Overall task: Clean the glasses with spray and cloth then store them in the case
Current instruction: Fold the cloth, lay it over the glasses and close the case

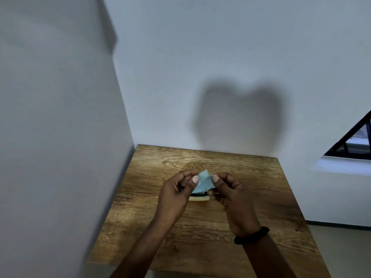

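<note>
A light blue cloth [202, 183] with a zigzag edge is held just above the case [198, 199], stretched between both hands. Its left edge is pinched by the thumb and curled fingers [188, 173] of the left hand [176, 195]. Its right edge is pinched in the same way by the right hand [232, 195]. The cloth is creased between the two thumbs, and its lower edge hangs down over the case.

The case, cream in colour, is seen lying on the wooden worktop [200, 237], directly below the cloth and mostly hidden by it and by the hands. A dark strip [197, 195] is seen along the top of the case; whether it is the glasses cannot be told.

A black band [252, 235] is worn on the right wrist, nearer the camera than the case. Behind the case a white wall [220, 47] is seen, with a soft shadow [239, 115] cast on it. Far to the right of the case, part of a dark-framed window [355, 141] is seen.
</note>
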`<state>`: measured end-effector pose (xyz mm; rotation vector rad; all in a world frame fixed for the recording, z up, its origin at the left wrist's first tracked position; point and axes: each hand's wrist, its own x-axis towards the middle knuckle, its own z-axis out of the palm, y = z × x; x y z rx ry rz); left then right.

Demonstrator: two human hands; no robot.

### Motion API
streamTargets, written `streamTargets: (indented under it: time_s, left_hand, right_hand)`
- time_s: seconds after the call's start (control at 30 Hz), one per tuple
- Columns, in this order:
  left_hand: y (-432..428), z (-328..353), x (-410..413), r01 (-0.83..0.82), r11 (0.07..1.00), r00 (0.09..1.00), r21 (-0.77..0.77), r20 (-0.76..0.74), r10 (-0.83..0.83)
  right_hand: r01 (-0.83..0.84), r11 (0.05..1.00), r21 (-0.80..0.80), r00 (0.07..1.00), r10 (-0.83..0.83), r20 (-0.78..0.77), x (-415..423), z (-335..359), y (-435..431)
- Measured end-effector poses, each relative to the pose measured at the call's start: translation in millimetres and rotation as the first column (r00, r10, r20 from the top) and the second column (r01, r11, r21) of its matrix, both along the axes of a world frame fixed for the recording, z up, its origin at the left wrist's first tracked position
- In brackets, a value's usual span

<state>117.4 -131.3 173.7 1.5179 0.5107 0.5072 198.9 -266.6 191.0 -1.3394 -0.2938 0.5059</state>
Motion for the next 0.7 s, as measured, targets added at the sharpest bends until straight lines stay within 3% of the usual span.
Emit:
streamTargets:
  time_s: [0.27, 0.4, 0.53, 0.7]
  left_hand:
    - [-17, 13, -2, 0.069, 0.996, 0.996, -0.055, 0.068, -0.065]
    - [-16, 17, -1, 0.068, 0.963, 0.995, -0.261, 0.084, -0.047]
    - [-9, 26, 1, 0.025, 0.855, 0.999, -0.519, 0.047, 0.0]
    - [10, 33, 6, -0.124, 0.821, 0.986, -0.558, 0.023, 0.165]
  right_hand:
    - [-0.036, 0.999, 0.015, 0.997, 0.035, 0.07, -5, 11, -4]
    - [-0.018, 1.0, -0.019, 0.989, 0.021, 0.143, -5, 11, -7]
    - [0.0, 0.996, -0.087, 0.968, 0.022, 0.249, -4, 11, -10]
    - [-0.01, 0.982, -0.189, 0.932, 0.077, 0.353, -4, 10, -16]
